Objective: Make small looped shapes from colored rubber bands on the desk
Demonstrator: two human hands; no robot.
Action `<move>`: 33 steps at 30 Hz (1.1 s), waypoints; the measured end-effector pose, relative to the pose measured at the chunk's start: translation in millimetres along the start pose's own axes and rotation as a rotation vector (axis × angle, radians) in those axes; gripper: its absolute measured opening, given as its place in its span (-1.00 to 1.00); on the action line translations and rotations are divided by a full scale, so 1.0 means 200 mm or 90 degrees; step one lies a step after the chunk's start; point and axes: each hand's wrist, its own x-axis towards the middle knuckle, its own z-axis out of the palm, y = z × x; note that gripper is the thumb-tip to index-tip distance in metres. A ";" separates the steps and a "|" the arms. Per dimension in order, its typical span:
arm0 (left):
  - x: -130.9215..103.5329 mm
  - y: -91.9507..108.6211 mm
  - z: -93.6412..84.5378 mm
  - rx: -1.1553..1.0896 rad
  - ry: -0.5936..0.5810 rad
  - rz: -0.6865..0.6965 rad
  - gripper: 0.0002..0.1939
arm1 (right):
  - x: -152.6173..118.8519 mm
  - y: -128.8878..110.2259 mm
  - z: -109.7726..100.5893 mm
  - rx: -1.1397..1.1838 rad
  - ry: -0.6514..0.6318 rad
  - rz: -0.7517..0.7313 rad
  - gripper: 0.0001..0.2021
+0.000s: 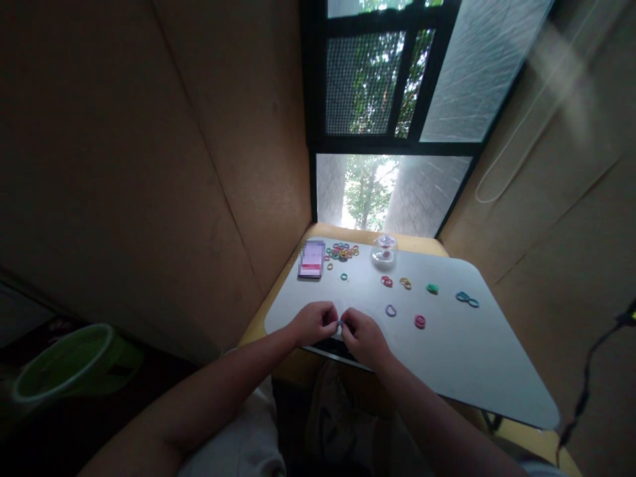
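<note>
My left hand (318,322) and my right hand (362,336) meet at the near edge of a white tabletop (462,354). Between their pinched fingertips is a small greyish hair tie (340,322), mostly covered by the fingers. To the right of my hands lie a lilac hair tie (391,310) and a pink one (420,321). Behind these, small groups are spread in a row: red (386,281), yellow (405,283), green (432,289) and blue-teal (467,299). A single green hair tie (344,276) lies beyond my hands, near a mixed-colour pile (342,252).
A phone (311,260) with a lit screen rests at the table's back left. A clear plastic container (384,252) stands at the back. Walls close in on both sides, with a window (368,189) ahead. On the floor at left is a green basket (69,364); a dark cable (586,377) hangs right.
</note>
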 end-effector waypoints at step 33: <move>0.01 0.00 0.00 -0.046 0.015 -0.037 -0.89 | 0.00 0.03 0.01 0.001 0.011 0.000 -0.95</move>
